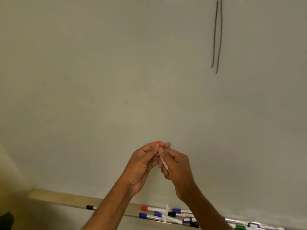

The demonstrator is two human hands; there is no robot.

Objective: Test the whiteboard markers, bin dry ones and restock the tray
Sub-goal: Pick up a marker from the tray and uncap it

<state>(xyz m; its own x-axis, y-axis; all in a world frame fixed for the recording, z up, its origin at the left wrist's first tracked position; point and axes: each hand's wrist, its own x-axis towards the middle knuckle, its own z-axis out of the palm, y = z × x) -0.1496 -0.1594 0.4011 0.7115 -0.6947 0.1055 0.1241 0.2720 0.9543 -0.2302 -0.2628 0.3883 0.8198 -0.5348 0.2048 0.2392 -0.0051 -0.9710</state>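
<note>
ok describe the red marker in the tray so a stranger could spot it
Find the whiteboard, then the tray along its bottom edge. Between the forearms lies a cluster of markers; the red-capped marker is its upper-left one, the only red cap among blue and black.
</note>
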